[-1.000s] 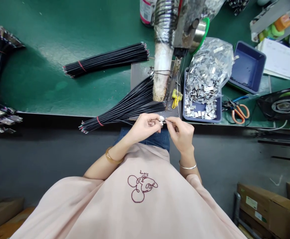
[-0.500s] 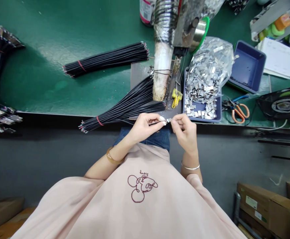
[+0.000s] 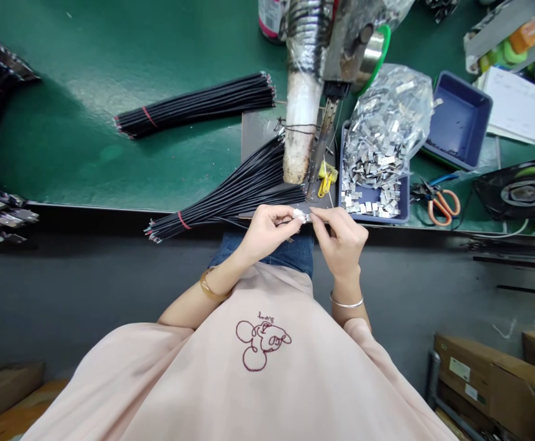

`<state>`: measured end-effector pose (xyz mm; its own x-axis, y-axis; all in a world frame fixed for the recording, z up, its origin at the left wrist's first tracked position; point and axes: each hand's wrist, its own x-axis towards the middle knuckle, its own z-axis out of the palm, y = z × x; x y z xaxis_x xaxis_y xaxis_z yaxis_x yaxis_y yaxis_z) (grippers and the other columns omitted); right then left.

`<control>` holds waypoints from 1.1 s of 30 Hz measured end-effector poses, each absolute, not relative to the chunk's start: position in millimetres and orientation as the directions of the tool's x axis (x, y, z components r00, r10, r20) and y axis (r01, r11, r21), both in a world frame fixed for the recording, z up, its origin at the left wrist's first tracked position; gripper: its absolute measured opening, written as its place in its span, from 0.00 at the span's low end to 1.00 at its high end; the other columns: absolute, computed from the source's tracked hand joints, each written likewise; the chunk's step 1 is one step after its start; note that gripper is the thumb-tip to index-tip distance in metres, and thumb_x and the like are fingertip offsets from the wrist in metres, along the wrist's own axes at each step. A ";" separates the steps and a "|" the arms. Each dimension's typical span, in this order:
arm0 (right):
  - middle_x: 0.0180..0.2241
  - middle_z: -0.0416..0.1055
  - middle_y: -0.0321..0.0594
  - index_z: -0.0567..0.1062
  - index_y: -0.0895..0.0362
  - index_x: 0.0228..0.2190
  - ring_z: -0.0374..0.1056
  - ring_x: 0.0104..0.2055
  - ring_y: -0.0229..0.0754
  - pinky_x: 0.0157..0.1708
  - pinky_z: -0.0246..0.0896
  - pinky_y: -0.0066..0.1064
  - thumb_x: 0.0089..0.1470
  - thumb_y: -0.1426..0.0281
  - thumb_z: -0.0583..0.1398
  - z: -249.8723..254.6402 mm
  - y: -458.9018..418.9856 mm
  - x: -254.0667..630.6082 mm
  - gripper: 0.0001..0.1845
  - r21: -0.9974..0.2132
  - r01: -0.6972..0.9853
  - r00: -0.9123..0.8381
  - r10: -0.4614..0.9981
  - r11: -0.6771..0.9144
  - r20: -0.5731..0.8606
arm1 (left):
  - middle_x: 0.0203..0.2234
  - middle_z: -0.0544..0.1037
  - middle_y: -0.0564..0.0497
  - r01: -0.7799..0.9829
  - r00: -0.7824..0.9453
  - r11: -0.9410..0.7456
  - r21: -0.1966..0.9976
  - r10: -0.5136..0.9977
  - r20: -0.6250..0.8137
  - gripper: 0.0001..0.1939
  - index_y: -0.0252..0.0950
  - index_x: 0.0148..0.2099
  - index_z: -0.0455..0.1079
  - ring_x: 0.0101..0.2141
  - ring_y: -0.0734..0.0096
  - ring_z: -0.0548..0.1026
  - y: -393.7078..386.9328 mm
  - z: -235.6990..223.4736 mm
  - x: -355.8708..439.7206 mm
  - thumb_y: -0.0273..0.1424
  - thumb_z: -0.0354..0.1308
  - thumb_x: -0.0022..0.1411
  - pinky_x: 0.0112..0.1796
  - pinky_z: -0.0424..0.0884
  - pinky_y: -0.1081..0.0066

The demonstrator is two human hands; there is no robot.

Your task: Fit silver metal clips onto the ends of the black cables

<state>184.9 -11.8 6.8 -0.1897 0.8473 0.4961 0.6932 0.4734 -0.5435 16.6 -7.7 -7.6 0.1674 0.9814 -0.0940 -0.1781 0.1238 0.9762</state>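
Note:
My left hand pinches the end of a black cable between thumb and fingertips, above my lap at the table's front edge. At those fingertips shows a small metal connector, partly hidden by the fingers. The thumb and forefinger of my right hand close on its other side. Just beyond lies a fanned bundle of black cables, tied with a red band near its left end. A blue tray of loose metal connector shells stands to the right, with a clear plastic bag of more shells in it.
A soldering iron and a wrapped duct hang over the work spot. Another tied cable bundle lies behind. Orange-handled pliers, a second blue tray and a fan are at right.
My right hand has turned a little and its thumb and forefinger have come in to the connector. My left hand stays nearly in place with the cable.

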 end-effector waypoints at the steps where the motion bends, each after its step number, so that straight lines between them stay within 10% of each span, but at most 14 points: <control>1: 0.28 0.77 0.35 0.80 0.52 0.38 0.70 0.27 0.35 0.29 0.65 0.29 0.62 0.67 0.61 6.7 -12.5 185.3 0.06 -0.526 0.705 -0.168 0.832 0.476 0.528 | 0.19 0.72 0.54 -0.185 0.148 0.118 0.976 0.985 -0.091 0.08 0.31 0.27 0.75 0.22 0.79 0.66 -7.0 -7.0 17.9 0.31 0.64 0.55 0.24 0.62 0.78; 9: 0.32 0.78 0.31 0.69 0.50 0.44 0.73 0.23 0.33 0.25 0.70 0.28 0.66 0.66 0.56 4.9 -16.9 183.4 0.06 -0.864 0.401 0.179 0.899 0.304 0.400 | 0.15 0.61 0.59 -0.220 0.011 0.078 0.972 0.997 -0.077 0.08 0.32 0.26 0.73 0.19 0.83 0.55 1.9 1.5 22.5 0.31 0.65 0.53 0.22 0.52 0.77; 14: 0.44 0.80 0.40 0.74 0.52 0.35 0.79 0.44 0.43 0.44 0.77 0.39 0.61 0.66 0.62 -4.1 -13.9 176.2 0.03 -0.798 0.496 0.047 0.907 0.343 0.419 | 0.16 0.57 0.58 -0.170 0.001 0.091 0.981 0.996 -0.092 0.10 0.34 0.25 0.70 0.20 0.81 0.53 3.3 0.3 23.4 0.32 0.65 0.55 0.23 0.50 0.74; 33: 0.47 0.80 0.40 0.74 0.51 0.32 0.79 0.46 0.44 0.47 0.80 0.43 0.61 0.71 0.61 2.0 -9.6 168.4 0.04 -0.669 0.580 -0.054 0.841 0.465 0.538 | 0.17 0.55 0.59 -0.146 0.003 0.057 0.988 0.998 -0.057 0.11 0.34 0.26 0.68 0.20 0.82 0.52 3.4 1.5 22.4 0.31 0.64 0.58 0.24 0.47 0.72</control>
<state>168.4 -9.6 2.0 -0.0545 0.8415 0.5375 0.5802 0.4648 -0.6689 22.4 3.4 1.5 0.0034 0.9984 -0.0573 -0.1460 0.0572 0.9876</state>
